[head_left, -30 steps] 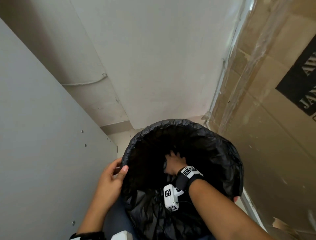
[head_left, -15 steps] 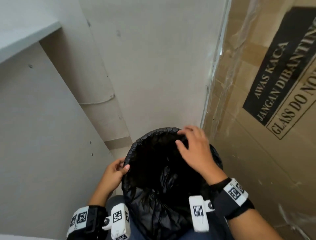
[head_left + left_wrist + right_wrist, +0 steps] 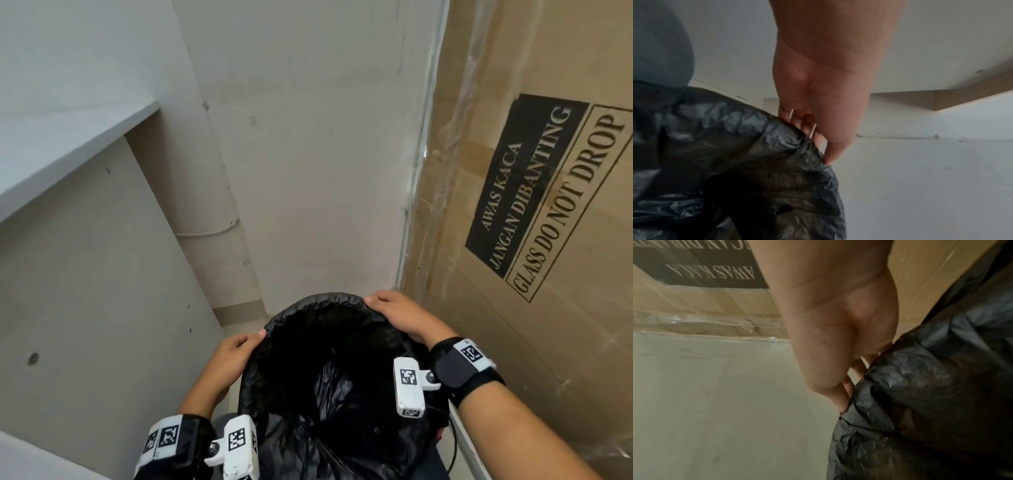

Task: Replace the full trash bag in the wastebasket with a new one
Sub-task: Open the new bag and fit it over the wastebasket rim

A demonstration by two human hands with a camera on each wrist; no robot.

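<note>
A black trash bag (image 3: 329, 383) lines the round wastebasket, its edge folded over the rim (image 3: 318, 297). The bin itself is hidden under the plastic. My left hand (image 3: 236, 349) grips the bag's edge at the left of the rim, thumb on top; in the left wrist view the left hand (image 3: 824, 142) has its fingers curled round the crinkled plastic (image 3: 760, 146). My right hand (image 3: 394, 311) grips the bag at the far right of the rim; in the right wrist view the right hand (image 3: 844, 394) pinches the fold of the bag (image 3: 910, 386).
A grey cabinet side panel (image 3: 85, 308) stands close on the left. On the right, a large cardboard box (image 3: 534, 240) marked "GLASS DO NOT DROP" leans close to the bin. A pale wall (image 3: 308, 154) lies behind. The bin sits in a narrow gap.
My right hand came up out of the bag's inside and now grips the far right rim. The left hand stayed on the left rim. The head view tilted up.
</note>
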